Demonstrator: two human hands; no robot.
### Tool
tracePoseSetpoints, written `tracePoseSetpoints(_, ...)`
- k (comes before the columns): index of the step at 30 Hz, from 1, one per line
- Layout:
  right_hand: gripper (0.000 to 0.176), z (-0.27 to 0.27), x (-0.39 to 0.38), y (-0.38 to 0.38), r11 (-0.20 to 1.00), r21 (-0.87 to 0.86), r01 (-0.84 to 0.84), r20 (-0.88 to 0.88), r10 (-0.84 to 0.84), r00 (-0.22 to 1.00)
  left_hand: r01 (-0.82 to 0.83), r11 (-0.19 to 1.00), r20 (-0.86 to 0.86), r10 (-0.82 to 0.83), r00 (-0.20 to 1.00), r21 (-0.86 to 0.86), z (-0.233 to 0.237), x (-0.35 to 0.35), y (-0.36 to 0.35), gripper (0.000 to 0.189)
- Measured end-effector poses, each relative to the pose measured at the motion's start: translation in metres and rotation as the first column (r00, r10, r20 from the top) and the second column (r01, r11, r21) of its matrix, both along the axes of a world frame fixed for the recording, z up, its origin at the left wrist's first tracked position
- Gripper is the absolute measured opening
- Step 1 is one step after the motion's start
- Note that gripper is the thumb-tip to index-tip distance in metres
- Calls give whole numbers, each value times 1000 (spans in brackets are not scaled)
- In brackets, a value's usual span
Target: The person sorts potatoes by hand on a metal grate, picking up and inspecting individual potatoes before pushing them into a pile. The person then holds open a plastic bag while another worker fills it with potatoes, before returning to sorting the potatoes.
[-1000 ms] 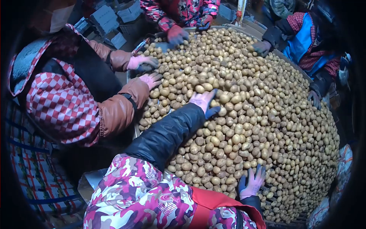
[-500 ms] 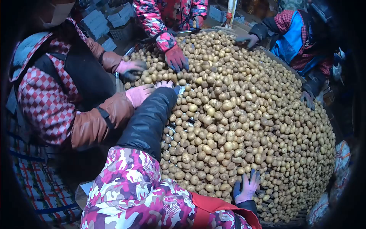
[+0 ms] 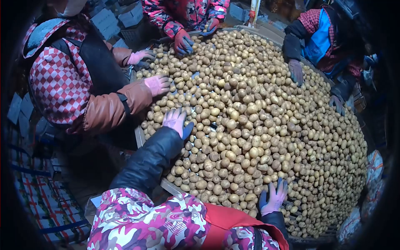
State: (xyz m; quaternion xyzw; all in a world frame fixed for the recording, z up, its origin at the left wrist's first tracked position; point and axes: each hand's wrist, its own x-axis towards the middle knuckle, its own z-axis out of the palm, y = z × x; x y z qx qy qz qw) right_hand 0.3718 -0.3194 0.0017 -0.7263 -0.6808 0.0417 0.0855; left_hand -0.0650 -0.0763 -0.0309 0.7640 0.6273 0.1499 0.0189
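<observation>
Left hand, gloved: fingers spread, lying flat on the potatoes close to the table's left edge; it clasps nothing. Right hand, gloved: fingers splayed, palm down on the pile at the near edge. It holds nothing that shows, though the underside of the palm is hidden.

Table: round and rimmed, heaped with potatoes from rim to rim. They touch both hands and spread away from them toward the far edge. Bare slats show just right of the right hand.

Co-workers' hands are on the pile: a pink glove at the left edge, a red glove at the far edge, a grey glove at the right edge.

The table's right edge falls into dark and is hard to make out.
</observation>
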Motion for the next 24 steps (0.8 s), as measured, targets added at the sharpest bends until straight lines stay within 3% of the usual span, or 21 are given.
tracePoseSetpoints(2,42,3,-2,1,1000,9,-8,15,7,1000,91,996,18,-92,996,17,23,15,-24,54)
tracePoseSetpoints(4,42,3,-2,0,1000,-2,-2,15,2,1000,253,964,168,-236,957,-83,52,44,-41,53)
tracePoseSetpoints(6,42,2,-2,2,1000,4,-4,24,4,1000,553,818,220,-517,827,-157,51,67,-54,64)
tracePoseSetpoints(7,42,1,-2,1,1000,5,-10,24,10,1000,548,822,220,-512,831,-156,48,72,-55,64)
tracePoseSetpoints(9,40,-2,0,0,1000,22,-6,9,6,1000,525,848,242,-497,833,-67,29,78,-54,67)
tracePoseSetpoints(10,40,-2,-1,1,1000,23,-5,9,5,1000,507,855,360,-442,822,-108,18,76,-38,68)
tracePoseSetpoints(14,40,-1,-1,-1,1000,14,-12,14,12,1000,472,861,230,-428,874,-189,12,73,6,71)
tracePoseSetpoints(17,40,-2,1,0,1000,16,-16,16,16,1000,448,888,118,-437,892,-102,8,74,29,69)
tracePoseSetpoints(18,41,-3,1,-1,999,22,-24,18,24,1000,371,922,36,-370,929,-113,16,74,35,69)
tracePoseSetpoints(20,41,0,0,-2,1000,3,-12,6,12,1000,210,967,81,-199,977,-145,23,56,63,66)
tracePoseSetpoints(22,42,0,2,1,1000,0,-3,-4,3,1000,-118,989,-115,107,988,-88,19,37,88,64)
tracePoseSetpoints(24,43,-1,2,0,1000,7,-10,-1,10,1000,-220,957,-82,208,975,-188,27,15,99,62)
